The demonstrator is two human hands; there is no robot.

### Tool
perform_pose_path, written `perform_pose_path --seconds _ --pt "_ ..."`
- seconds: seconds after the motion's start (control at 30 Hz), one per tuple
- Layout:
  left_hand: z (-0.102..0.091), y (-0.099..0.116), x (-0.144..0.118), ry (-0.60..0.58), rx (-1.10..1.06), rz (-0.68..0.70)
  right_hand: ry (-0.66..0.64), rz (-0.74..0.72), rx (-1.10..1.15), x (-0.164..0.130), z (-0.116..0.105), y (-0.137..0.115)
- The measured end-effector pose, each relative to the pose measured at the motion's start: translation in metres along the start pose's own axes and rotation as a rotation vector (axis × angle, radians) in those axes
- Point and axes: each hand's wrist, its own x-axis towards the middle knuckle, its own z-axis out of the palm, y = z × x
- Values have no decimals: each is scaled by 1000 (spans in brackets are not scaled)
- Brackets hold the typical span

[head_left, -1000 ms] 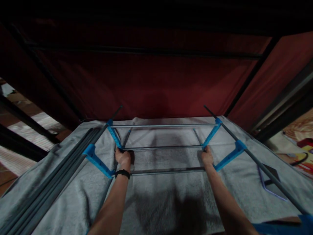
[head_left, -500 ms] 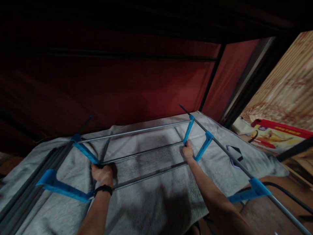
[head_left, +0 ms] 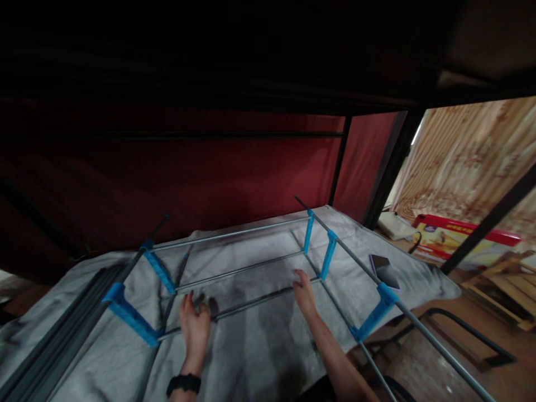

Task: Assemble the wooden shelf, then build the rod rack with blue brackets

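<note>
A metal tube frame with blue plastic connectors [head_left: 134,318] lies on the grey-white blanket. My left hand [head_left: 195,329], with a black band on its wrist, is over the left part of the nearest cross tube [head_left: 255,302]; its fingers are apart and curved. Over the right part of that same tube hovers my right hand [head_left: 304,293], fingers loosely bent and apart. Whether either hand touches the tube I cannot tell. Another cross tube [head_left: 243,272] runs parallel just behind, and a third [head_left: 234,233] sits higher at the back.
Several loose grey tubes [head_left: 69,329] lie on the blanket [head_left: 247,357] at the left. A phone [head_left: 384,271] rests on the right side. A dark post [head_left: 391,162], a red-and-yellow box [head_left: 460,237] and a wooden stool [head_left: 506,285] stand beyond.
Both hands have let go of the frame near the connectors and moved inward over the nearest cross tube. The view has tilted up and turned slightly right.
</note>
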Motion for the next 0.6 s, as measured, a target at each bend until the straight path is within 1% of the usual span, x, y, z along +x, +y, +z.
perform_pose_path --seconds 0.07,0.13,0.2,0.27,0.33,0.4,0.5,0.6 --pt "-8 4 -44 -40 -28 50 -12 -93 69 -40 -5 11" --pt "-19 2 -85 -77 -7 87 -36 -154 56 -73 -13 27" --pt "-30 -4 -117 -119 58 131 -63 -201 -37 -96 -21 43" --pt "-41 -10 -138 -167 164 168 -92 -260 -168 -111 -29 57" --pt "-49 -12 -149 -217 292 189 -131 -329 -299 -120 -36 64" --pt "-54 -9 -153 -253 411 205 -169 -390 -413 -126 -42 64" --pt "-57 0 -155 -279 539 213 -194 -441 -543 -135 -49 56" --pt "-56 7 -156 -275 617 183 -216 -446 -616 -141 -52 45"
